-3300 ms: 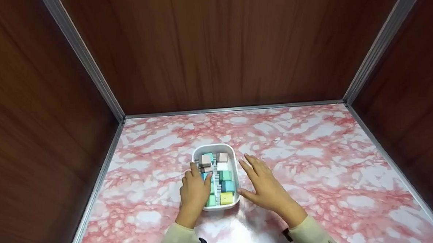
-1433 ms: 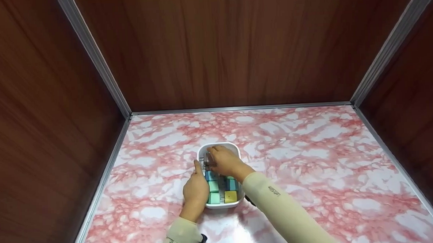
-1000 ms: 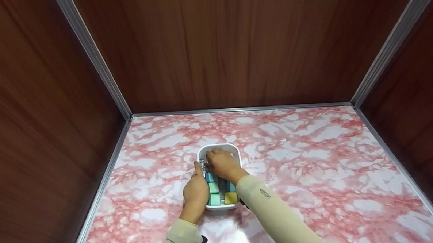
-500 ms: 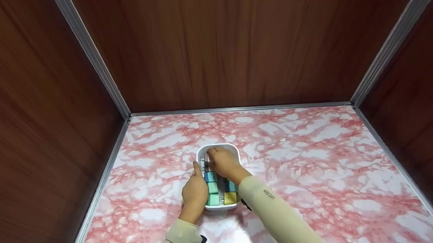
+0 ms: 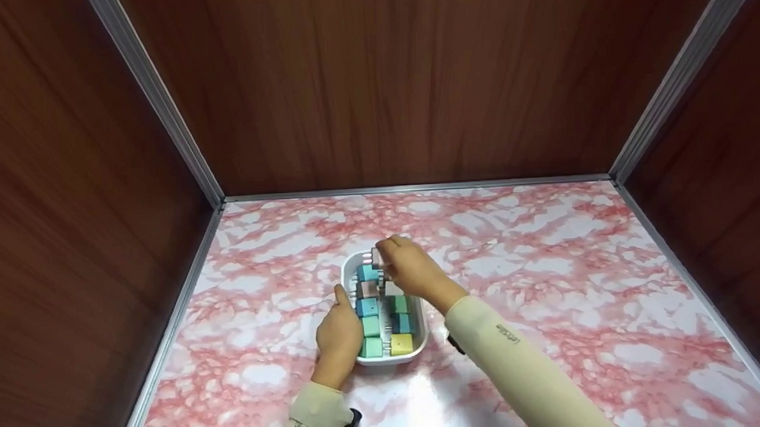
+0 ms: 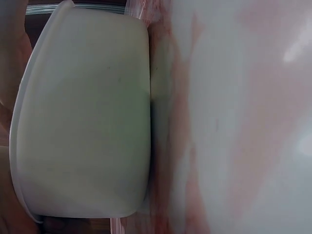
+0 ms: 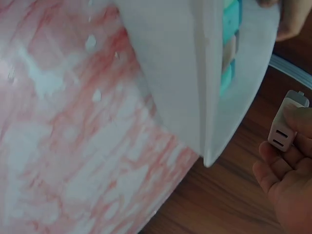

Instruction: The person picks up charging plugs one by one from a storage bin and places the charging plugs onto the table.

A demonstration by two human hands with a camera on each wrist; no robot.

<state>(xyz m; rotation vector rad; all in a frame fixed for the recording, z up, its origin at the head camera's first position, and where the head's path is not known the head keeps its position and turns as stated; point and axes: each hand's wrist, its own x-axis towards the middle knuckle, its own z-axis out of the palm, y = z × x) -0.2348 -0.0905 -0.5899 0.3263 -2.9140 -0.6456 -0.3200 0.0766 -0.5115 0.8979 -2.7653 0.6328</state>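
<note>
My right hand [image 5: 414,270] pinches a pale pinkish-beige USB charger [image 7: 285,122] over the far end of a white plastic bin [image 5: 388,361]. In the right wrist view, two port slots face one end of it and the plug sits at the other. My left hand [image 5: 339,337] holds the bin's left rim, one finger pointing along its outside. Inside lie two rows of chargers: an aqua charger [image 5: 368,273], a beige charger [image 5: 368,289], a blue charger [image 5: 367,307] and mint ones at left; a green charger [image 5: 398,304], a teal charger [image 5: 401,323] and a yellow charger [image 5: 401,344] at right.
The bin stands on a red-and-white marbled tabletop [image 5: 550,283]. Brown wood-grain panels [image 5: 374,85] rise at the back and both sides, with metal edge strips [image 5: 417,188] along the tabletop's borders.
My right hand has gone from open beside the bin into its far end, then up with the beige charger. The left hand stays at the left rim. An aqua charger shows where beige ones lay.
</note>
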